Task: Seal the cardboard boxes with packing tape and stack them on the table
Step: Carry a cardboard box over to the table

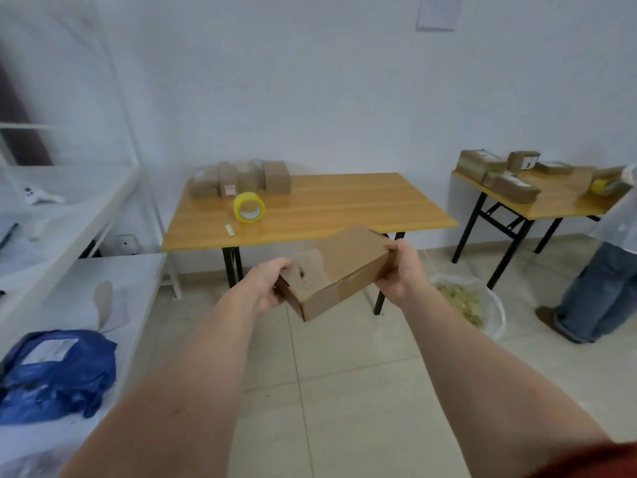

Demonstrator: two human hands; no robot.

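Observation:
I hold a flat brown cardboard box [339,267] in the air in front of the wooden table [331,205]. My left hand [267,282] grips its near left corner and my right hand [401,269] grips its right end. The box is tilted, with its top face toward me. A roll of yellow packing tape [249,207] stands on the table's left part. Behind it, several small cardboard boxes [241,177] stand in a row at the table's back left corner. A small yellowish piece [230,229] lies near the table's front edge.
White shelves [69,215] run along the left, with a blue bag [57,374] on the lower one. A white bag of scraps [465,301] sits on the floor right of the table. A second table [558,201] with boxes stands at the right, with a person [599,277] beside it.

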